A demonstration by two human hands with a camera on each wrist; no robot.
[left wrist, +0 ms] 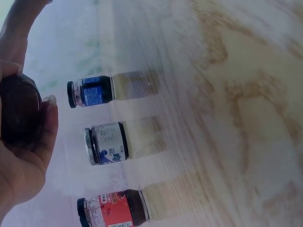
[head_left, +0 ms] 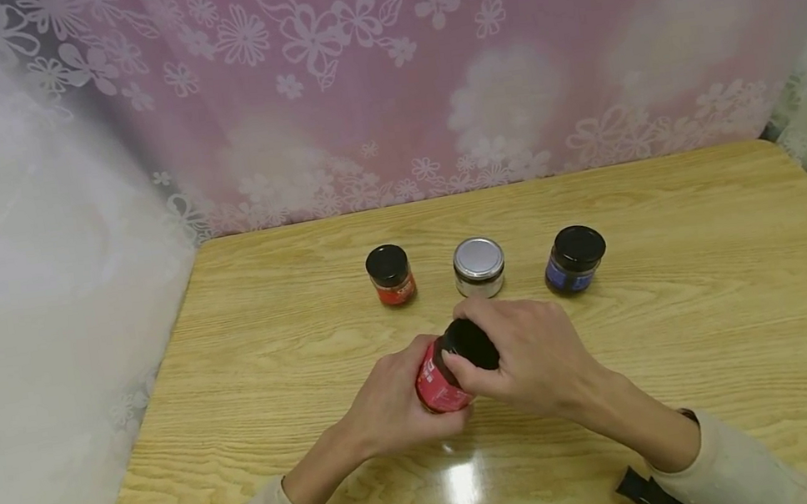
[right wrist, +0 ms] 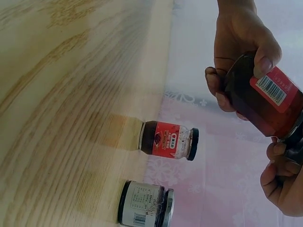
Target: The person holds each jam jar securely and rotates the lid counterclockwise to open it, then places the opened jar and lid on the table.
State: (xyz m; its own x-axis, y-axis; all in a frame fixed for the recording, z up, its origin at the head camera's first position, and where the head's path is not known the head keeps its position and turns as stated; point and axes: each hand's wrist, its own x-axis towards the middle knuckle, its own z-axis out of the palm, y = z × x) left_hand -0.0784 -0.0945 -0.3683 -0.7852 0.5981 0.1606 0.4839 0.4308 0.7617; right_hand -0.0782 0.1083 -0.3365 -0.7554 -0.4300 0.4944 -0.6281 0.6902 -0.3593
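Observation:
My left hand (head_left: pixel 391 400) grips a glass jar with a red label (head_left: pixel 441 383), its fingers round the body and base. The jar is held tilted above the table, its dark contents showing in the right wrist view beside a barcode on the label (right wrist: pixel 274 90). My right hand (head_left: pixel 537 353) holds the black lid (head_left: pixel 471 343), thumb on the near side and fingers over the far side. In the right wrist view the lid sits at the jar's mouth, partly hidden by the right fingers (right wrist: pixel 279 182).
Behind the hands stand three jars in a row: a red-labelled one with black lid (head_left: pixel 391 274), a white-labelled one with silver lid (head_left: pixel 479 266), and a blue-labelled one with black lid (head_left: pixel 574 259). A floral curtain (head_left: pixel 382 78) hangs behind the wooden table (head_left: pixel 268 319).

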